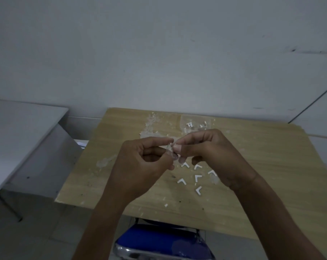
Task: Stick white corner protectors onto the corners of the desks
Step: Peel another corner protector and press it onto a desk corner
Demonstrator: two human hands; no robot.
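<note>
Left hand point(144, 158) and right hand point(205, 149) meet above wooden desk point(262, 166), fingertips pinching same small clear-white corner protector point(170, 148) between them. Other fingers curled loosely. Loose white L-shaped protectors point(197, 178) lie on desk at 5 o'clock from pinch. White scraps point(153, 124) at 12 o'clock, near wall point(159, 53). Blue chair point(159, 241) at 6 o'clock under desk edge. Grey desk point(18, 132) at 9 o'clock.

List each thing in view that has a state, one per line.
Left hand: pinching a small clear piece.
Right hand: pinching the same piece.
Corner protectors: loose on the wooden desk, none stuck on.
Blue chair: tucked under the desk.
</note>
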